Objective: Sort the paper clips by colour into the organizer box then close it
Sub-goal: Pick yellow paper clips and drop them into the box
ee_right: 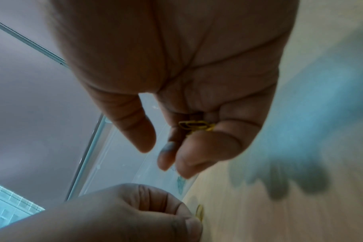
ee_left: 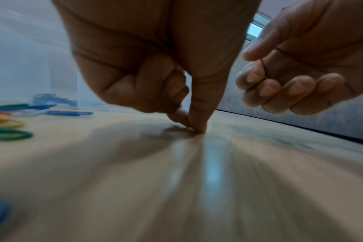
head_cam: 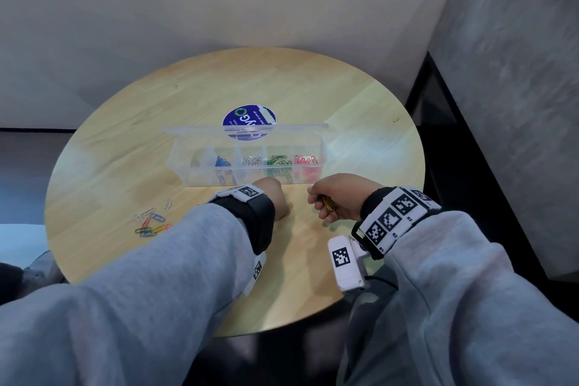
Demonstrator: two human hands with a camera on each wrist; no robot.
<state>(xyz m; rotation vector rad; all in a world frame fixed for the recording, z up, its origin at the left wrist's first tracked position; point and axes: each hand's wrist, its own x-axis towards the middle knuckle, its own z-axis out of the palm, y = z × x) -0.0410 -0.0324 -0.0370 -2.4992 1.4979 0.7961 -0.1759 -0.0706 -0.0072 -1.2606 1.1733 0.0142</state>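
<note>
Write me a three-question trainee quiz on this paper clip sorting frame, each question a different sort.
1. True or false: the organizer box has its lid shut.
2. Which colour of clips does the right hand hold? A red, B yellow, C blue.
3. Fill in: the left hand pinches at a yellow clip lying on the ____.

Key: 1 false, the lid stands open. 2 B, the yellow clips in hand show in the right wrist view. 3 table.
</note>
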